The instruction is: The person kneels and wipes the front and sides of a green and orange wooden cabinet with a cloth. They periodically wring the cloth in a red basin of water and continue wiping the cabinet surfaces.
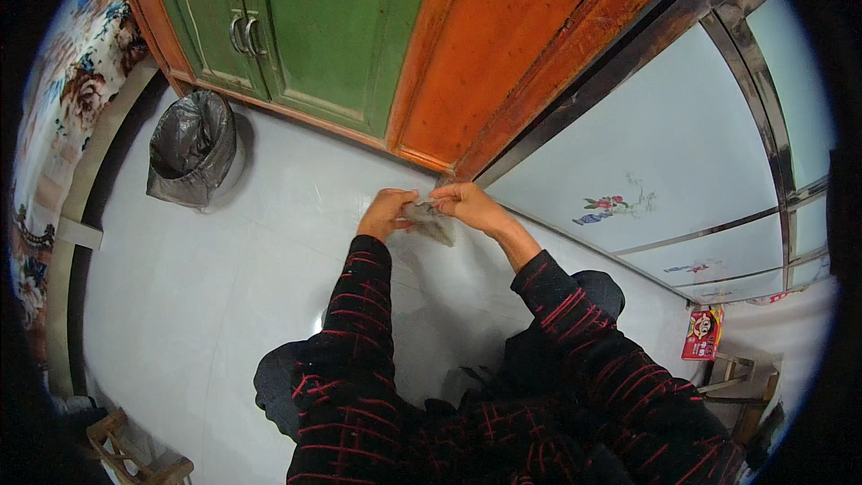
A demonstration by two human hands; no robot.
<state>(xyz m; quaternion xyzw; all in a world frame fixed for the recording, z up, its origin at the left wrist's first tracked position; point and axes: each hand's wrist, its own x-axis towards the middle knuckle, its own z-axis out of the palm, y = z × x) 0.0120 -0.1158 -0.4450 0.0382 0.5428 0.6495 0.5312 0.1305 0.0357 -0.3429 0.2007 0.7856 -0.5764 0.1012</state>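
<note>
Out in front of me, above the pale floor, both hands meet at a small greyish, partly see-through piece (433,223) that looks like a thin plastic bag. Its lower corner hangs down between the hands; what it contains, if anything, I cannot make out. My left hand (389,210) pinches its left upper edge with thumb and fingers. From the right, my right hand (469,204) grips the top edge between thumb and fingertips. Black sleeves with red lines cover both forearms.
A bin (232,172) lined with a dark plastic bag stands before a green and orange wooden cabinet (323,34). Frosted glass panels (646,128) in metal frames rise at right. Wooden stools (118,444) and a red box (702,335) are near the edges; a flowered cloth (87,87) hangs left.
</note>
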